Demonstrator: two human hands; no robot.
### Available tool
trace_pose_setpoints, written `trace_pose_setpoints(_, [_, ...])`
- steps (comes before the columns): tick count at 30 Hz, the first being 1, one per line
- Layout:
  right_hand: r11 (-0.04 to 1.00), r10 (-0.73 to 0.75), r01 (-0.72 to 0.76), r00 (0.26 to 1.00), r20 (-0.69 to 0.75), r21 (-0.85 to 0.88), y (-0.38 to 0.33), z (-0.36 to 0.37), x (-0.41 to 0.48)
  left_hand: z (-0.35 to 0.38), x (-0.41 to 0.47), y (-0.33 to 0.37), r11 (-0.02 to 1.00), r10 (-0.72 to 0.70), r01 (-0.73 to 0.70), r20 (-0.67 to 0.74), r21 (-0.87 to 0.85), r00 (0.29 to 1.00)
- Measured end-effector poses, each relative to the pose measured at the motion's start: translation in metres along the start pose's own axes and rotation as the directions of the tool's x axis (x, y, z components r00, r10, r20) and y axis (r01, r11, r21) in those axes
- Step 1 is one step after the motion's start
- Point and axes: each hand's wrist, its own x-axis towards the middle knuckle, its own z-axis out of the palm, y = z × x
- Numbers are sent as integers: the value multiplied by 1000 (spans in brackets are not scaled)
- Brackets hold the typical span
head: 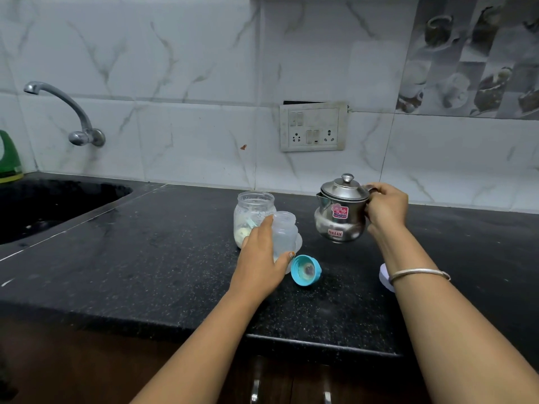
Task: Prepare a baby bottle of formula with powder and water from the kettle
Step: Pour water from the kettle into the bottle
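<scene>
While left hand (259, 258) gripped open baby bottle (284, 237), thumb and fingers curled round its lower body, bottle stood upright on black counter (145, 258), touching or just in front of powder jar (250, 211). Jar lidless, pale powder at bottom. Right hand (385, 208) closed round handle of steel kettle (339, 214). Kettle lid on, spout toward bottle, near it but apart. Whether kettle base touched counter, unclear. Teal bottle cap (306, 270) lay tipped just beside bottle. White lid (384, 275) partly hidden behind right wrist. Sink (43, 205) at far left.
</scene>
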Motion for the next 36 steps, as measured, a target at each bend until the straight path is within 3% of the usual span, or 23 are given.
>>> trace_pose_setpoints(4, [997, -57, 59, 998, 33, -58, -2, 20, -3, -1, 0, 0, 1000, 17, -17, 7, 8, 1000])
trace_pose_setpoints(11, [904, -293, 304, 953, 80, -302, -10, 34, -19, -1, 0, 0, 1000, 21, -21, 22, 7, 1000])
trace_pose_setpoints(24, [803, -446, 480, 877, 178, -354, -19, 40, -26, -1, 1, -1, 999, 37, -37, 19, 2, 999])
trace_pose_setpoints(36, [745, -501, 559, 829, 248, -364, -30, 42, -28, -2, 1, 0, 1000, 25, -26, 30, 12, 999])
